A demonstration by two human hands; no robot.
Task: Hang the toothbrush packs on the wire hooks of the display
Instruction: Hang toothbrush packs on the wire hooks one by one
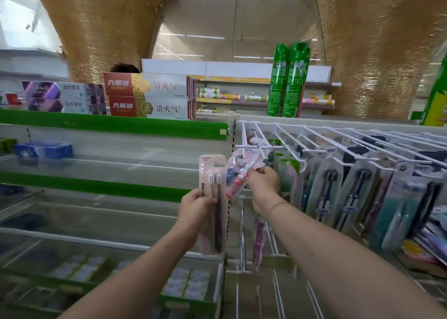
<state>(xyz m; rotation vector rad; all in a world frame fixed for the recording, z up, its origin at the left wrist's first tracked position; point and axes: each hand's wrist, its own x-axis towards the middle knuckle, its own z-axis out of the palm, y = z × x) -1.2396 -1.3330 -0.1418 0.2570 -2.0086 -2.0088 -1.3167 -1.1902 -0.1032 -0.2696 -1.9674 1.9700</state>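
My left hand (194, 206) grips a tall pale pink toothbrush pack (210, 168) upright by its middle, left of the hook display. My right hand (262, 182) pinches a pink and clear toothbrush pack (235, 171) that tilts to the left, its top just below the tip of the leftmost white wire hook (260, 147). Whether its hang hole is on the hook I cannot tell. White wire hooks (338, 137) run in a row to the right, and several toothbrush packs (326, 188) hang from them.
Green-edged shelves (113, 125) with toothpaste boxes (147, 96) stand at the left. Two green spray cans (287, 79) stand on top behind the hooks. A pink pack (258, 241) hangs lower down under the hooks. Loose packs (425, 236) lie at the lower right.
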